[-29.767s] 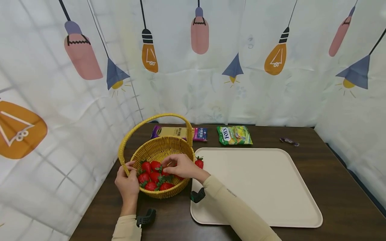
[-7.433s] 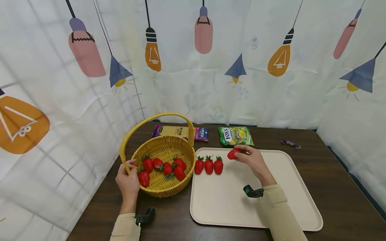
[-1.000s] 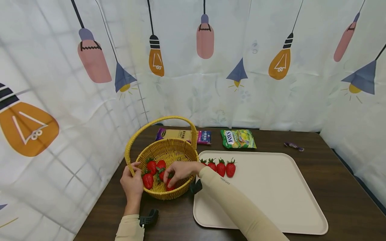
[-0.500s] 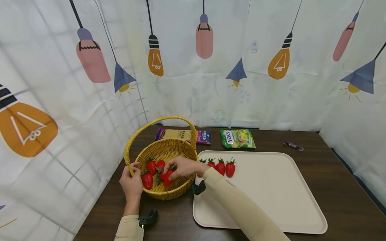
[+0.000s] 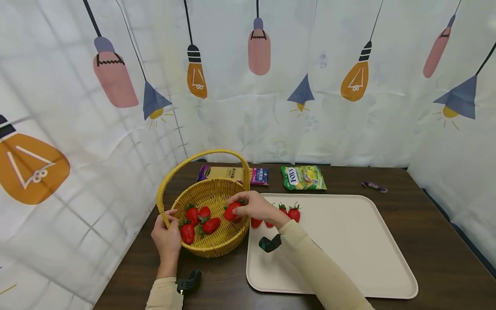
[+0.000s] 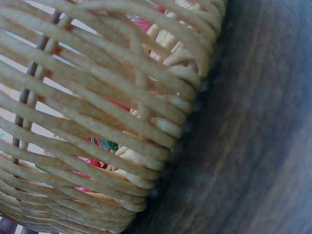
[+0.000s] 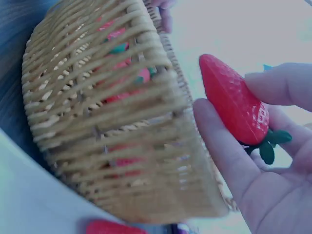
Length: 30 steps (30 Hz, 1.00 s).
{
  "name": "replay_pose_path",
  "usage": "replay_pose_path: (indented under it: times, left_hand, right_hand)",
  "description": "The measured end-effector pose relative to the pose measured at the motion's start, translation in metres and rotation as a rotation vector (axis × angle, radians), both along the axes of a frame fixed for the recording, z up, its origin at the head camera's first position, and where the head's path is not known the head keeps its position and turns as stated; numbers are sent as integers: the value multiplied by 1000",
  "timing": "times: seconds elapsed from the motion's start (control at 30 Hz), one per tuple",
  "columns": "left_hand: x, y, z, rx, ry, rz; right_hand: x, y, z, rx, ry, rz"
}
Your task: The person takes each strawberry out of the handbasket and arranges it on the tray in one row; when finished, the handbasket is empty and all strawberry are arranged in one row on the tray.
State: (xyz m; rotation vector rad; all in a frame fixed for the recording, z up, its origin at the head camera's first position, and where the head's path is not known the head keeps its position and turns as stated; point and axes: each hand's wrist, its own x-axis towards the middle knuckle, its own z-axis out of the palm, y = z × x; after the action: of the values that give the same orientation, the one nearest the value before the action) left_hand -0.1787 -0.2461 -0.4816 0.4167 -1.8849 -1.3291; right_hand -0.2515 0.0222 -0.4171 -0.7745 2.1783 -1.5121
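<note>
My left hand (image 5: 166, 237) holds the left side of a yellow wicker basket (image 5: 205, 194), at the base of its tall handle. Above the basket's right rim, my right hand (image 5: 256, 206) pinches a strawberry (image 5: 231, 212) between thumb and fingers. Its tip and green leaves show in the right wrist view, where the held strawberry (image 7: 233, 100) is beside the woven wall. Several strawberries (image 5: 211, 225) lie in the basket's left half. On the beige tray (image 5: 341, 245), more strawberries (image 5: 293, 214) form a row, partly hidden by my right wrist. Woven basket wall (image 6: 97, 87) fills much of the left wrist view.
Behind the basket lies a purple and gold snack packet (image 5: 228, 173). A green sweets bag (image 5: 303, 178) sits behind the tray, and a small purple wrapped candy (image 5: 374, 187) lies at the back right. A printed curtain (image 5: 232, 125) encloses the dark table.
Over the half minute, strawberries have gone one by one from basket to tray row. In the last second my right hand has lifted another strawberry and moved it right, toward the rim. The left hand stays put.
</note>
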Motion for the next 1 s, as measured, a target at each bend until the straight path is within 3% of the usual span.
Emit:
replay_pose_path:
  times: [0.47,0.73,1.0]
  left_hand:
    - [0,0,0,5,11,-10]
    - [-1,2,2,18,9,-36]
    - [0,0,1,5,20,-14]
  right_hand:
    - [10,58,-10,-136,-55,-181]
    - [12,99,-20,-156,-64,-252]
    - [8,136,-26,-148,-79,-312]
